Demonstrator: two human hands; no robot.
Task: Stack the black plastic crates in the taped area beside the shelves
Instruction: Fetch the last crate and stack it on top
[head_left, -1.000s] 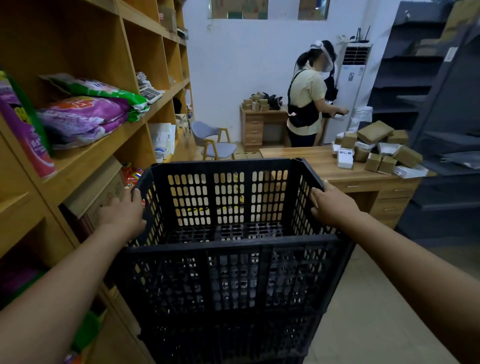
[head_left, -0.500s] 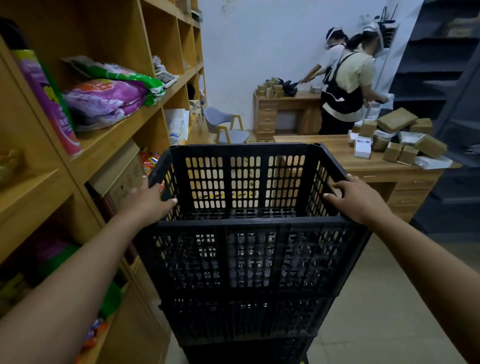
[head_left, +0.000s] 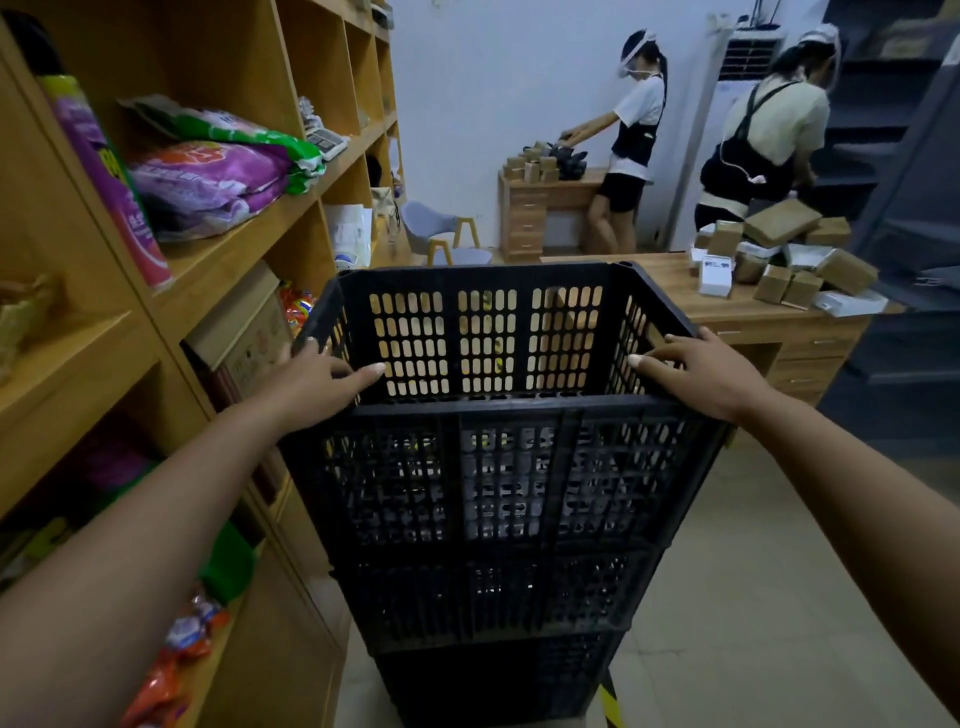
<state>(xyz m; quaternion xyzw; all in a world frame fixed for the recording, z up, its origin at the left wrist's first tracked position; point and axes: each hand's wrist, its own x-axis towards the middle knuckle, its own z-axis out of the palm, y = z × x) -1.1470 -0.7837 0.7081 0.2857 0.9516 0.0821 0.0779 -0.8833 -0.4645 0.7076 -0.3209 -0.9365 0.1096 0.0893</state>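
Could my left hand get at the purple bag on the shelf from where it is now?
Probably yes. The left hand rests on the top crate's left rim, right beside the open-fronted shelves. The purple bag lies up and to the left with nothing in front of it, though the hand must first leave the crate.

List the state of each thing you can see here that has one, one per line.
top black crate: empty, upright, sitting on the crates below
crate stack: upright on the floor beside the wooden shelves
left hand: gripping the top crate's left rim
right hand: gripping the top crate's right rim
purple bag: lying flat on a shelf
grey chair: unoccupied
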